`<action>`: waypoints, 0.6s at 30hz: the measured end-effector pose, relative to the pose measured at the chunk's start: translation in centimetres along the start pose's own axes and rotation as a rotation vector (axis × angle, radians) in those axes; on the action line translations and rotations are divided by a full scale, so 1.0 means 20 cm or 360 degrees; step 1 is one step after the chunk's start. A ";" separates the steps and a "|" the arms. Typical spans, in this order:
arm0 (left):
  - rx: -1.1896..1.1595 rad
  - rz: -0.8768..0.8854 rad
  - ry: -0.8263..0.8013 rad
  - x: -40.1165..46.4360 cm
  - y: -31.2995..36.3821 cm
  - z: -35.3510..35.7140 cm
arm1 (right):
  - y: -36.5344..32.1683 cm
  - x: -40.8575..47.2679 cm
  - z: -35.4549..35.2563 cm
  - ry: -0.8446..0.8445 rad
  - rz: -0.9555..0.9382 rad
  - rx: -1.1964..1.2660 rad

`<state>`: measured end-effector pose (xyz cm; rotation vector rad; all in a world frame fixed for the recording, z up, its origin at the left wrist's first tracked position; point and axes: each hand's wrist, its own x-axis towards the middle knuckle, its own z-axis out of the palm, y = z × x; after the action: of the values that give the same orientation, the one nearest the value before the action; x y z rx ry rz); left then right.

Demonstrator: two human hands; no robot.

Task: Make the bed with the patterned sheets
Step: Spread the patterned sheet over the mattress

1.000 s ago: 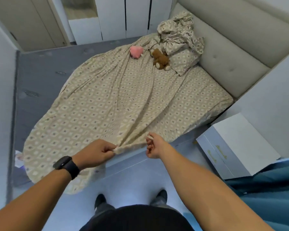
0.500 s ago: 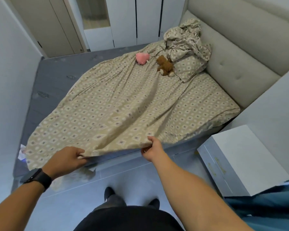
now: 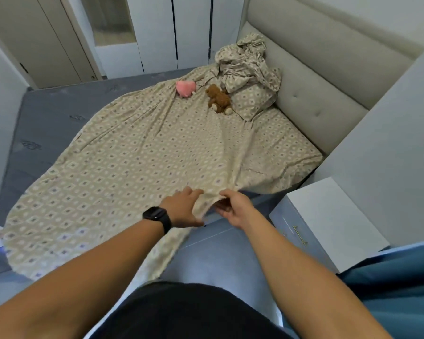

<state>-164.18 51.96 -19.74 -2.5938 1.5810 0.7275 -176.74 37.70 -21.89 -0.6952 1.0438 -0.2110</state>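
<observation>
A beige patterned sheet lies spread over the grey mattress, its left part loose and hanging over the near edge. At the near edge my right hand pinches a bunched fold of the sheet's hem. My left hand, with a black watch on the wrist, lies against the same fold right beside it, fingers reaching forward under the cloth. A patterned pillow and a crumpled patterned cover sit at the head of the bed.
A pink plush and a brown teddy bear lie on the sheet near the pillow. A padded headboard runs along the right. A white bedside cabinet stands close on my right. White wardrobe doors stand beyond the bed.
My left hand has moved right along the sheet's edge and now sits next to my right hand. The lifted edge has dropped and bunched between the two hands.
</observation>
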 end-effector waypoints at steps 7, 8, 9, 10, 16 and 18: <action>-0.0232 0.0206 0.0098 0.21 0.23 0.00 | -0.05 -0.03 -0.05 0.0094 -0.0290 -0.0438; -0.0234 0.0282 0.0115 0.22 0.23 -0.01 | -0.08 -0.03 -0.08 0.0085 -0.0276 -0.0370; -0.0235 0.0367 0.0132 0.22 0.23 -0.03 | -0.11 -0.02 -0.10 0.0073 -0.0225 -0.0233; -0.0214 0.0444 0.0146 0.22 0.23 -0.06 | -0.13 0.00 -0.12 0.0062 -0.0137 -0.0053; -0.0318 0.0511 0.0034 0.27 0.12 -0.21 | -0.22 0.23 -0.17 0.0235 0.0090 0.0647; -0.0437 0.0466 -0.0062 0.29 0.05 -0.23 | -0.27 0.28 -0.22 0.0472 0.0003 0.0718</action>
<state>-161.11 45.41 -17.76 -2.5248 2.0044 1.0787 -176.76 28.93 -24.02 -0.2569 1.2248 -0.5422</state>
